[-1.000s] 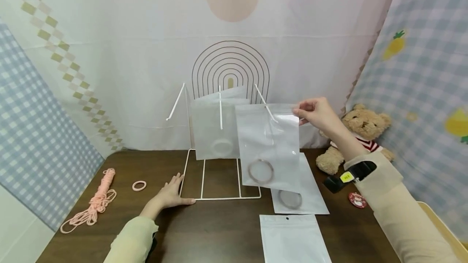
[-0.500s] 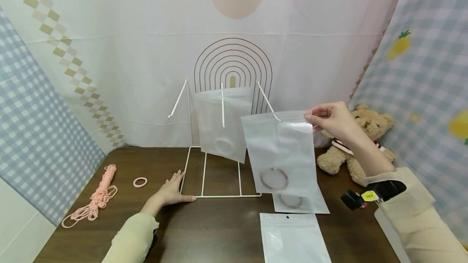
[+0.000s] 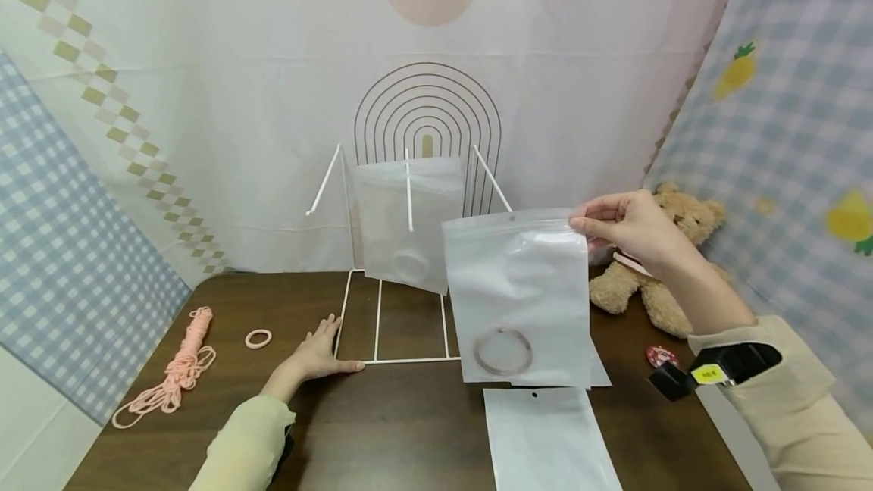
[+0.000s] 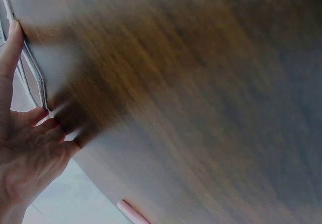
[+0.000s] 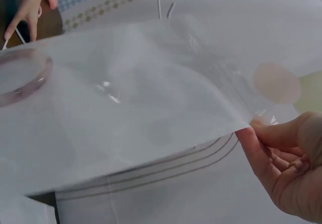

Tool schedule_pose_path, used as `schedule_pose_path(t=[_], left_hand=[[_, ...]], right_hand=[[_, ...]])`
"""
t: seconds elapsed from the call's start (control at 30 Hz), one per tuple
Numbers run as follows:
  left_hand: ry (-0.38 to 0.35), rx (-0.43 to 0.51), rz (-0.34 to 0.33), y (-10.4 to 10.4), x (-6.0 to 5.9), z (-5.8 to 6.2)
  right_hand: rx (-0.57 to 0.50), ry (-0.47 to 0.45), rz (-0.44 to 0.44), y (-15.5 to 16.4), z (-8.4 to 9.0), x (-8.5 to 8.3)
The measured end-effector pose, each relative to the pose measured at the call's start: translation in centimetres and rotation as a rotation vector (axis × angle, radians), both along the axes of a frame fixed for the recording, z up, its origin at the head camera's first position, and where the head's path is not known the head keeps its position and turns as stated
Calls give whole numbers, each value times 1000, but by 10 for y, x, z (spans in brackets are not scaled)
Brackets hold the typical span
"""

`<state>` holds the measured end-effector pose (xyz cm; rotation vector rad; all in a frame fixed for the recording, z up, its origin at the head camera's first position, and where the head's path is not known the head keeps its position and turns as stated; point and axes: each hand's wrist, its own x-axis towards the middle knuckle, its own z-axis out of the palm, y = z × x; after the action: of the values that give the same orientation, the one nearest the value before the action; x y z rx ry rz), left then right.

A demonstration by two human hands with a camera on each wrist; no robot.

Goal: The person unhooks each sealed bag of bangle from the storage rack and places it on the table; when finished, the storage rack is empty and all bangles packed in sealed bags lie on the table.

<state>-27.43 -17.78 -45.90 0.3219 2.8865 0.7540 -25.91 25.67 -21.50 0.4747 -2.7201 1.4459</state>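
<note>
My right hand [image 3: 630, 227] pinches the top right corner of a clear-white zip bag [image 3: 525, 286] between thumb and fingers. Inside, low down, sits a pinkish bangle [image 3: 505, 371]. The bag hangs upright at the tip of the right arm of a white wire rack [image 3: 409, 361]; that tip is hidden behind the bag's top edge. In the right wrist view, thumb and fingertips press on the bag's corner. My left hand [image 3: 315, 354] rests with spread fingers against the rack base's front left corner. Another bag [image 3: 389, 211] holding a ring hangs from the middle arm.
A flat zip bag [image 3: 546, 438] lies at the table's front; another, mostly covered, lies behind it. A pink rope bundle [image 3: 184, 366] and a small pink ring [image 3: 258, 339] lie left. At right are a teddy bear [image 3: 664, 286] and a red round badge [image 3: 661, 356].
My right hand has drawn the bag forward and right along the rack's right arm to its tip, which now passes out of sight behind the bag. My left hand stays on the rack.
</note>
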Motion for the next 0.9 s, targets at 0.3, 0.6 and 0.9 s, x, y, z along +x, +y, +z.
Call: schedule_pose_path(t=[0.3, 0.6, 0.9], left_hand=[[-25, -5, -5, -2, -1, 1], [-48, -21, -7, -1, -4, 1], [-45, -14, 2, -3, -1, 3]], right_hand=[[-318, -138, 211, -34, -31, 12], [-383, -523, 126, -88, -155, 11], [-165, -490, -51, -109, -227, 8]])
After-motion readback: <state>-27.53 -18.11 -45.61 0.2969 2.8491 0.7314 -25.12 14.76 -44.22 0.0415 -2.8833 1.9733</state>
